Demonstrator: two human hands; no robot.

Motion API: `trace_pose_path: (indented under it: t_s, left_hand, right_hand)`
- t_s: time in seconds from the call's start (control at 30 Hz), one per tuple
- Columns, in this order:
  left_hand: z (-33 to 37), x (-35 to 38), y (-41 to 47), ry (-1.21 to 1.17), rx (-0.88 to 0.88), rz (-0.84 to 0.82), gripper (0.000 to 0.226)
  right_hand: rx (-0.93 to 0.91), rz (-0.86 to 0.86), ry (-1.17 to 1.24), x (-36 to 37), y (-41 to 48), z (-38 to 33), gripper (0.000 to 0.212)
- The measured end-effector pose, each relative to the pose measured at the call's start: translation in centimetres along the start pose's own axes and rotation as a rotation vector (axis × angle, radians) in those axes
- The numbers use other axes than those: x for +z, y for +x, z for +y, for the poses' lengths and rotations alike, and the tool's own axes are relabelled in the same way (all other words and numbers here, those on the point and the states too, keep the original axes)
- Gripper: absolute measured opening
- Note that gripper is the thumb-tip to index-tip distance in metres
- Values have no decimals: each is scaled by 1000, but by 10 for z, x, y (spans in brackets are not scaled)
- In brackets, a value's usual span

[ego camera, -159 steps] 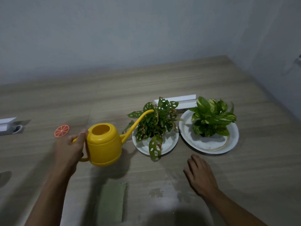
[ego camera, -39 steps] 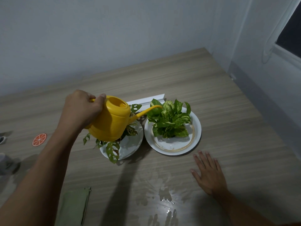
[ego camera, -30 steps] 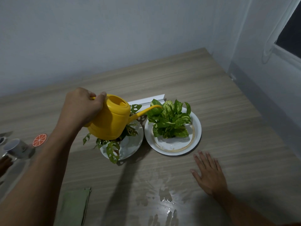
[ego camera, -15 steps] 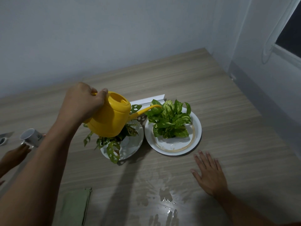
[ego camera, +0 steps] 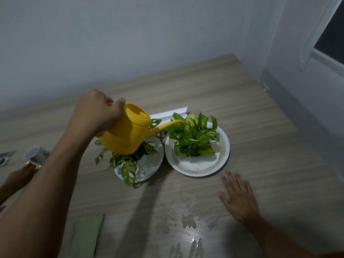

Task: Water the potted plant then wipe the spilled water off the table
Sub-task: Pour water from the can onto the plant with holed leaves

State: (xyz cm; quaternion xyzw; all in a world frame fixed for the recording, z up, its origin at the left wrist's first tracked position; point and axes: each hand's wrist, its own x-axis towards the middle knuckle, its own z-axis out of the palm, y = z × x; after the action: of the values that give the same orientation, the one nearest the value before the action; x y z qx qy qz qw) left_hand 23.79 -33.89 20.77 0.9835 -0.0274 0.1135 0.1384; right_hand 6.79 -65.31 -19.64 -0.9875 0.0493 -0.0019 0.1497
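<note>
My left hand (ego camera: 96,112) grips the handle of a yellow watering can (ego camera: 128,135), held tilted above the left plant (ego camera: 128,164), a holey-leaved one on a white plate. The can's spout (ego camera: 171,124) reaches over the leaves of the bright green potted plant (ego camera: 194,136), which stands on a gold-rimmed white plate (ego camera: 221,161). My right hand (ego camera: 239,197) lies flat and open on the wooden table (ego camera: 260,146), right of a spilled water puddle (ego camera: 188,228). A folded green cloth (ego camera: 86,237) lies at the near left.
At the far left another person's hand (ego camera: 20,175) is by a tipped white mug (ego camera: 36,157). A white strip (ego camera: 169,113) lies behind the plants. Walls close the table at the back and right, with a window at the upper right.
The can has tipped further toward the right plant since a second ago. Another person's hand has brought a white mug in from the left, covering the orange coaster. My right hand has stayed put.
</note>
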Motion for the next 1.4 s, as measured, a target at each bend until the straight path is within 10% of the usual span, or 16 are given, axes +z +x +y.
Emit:
trace_pose_path:
  t_s: [1.4]
  left_hand:
    - [59,-12,9,192,234,34,56]
  right_hand:
    - [-15,-41,-2,-1,1,5,68]
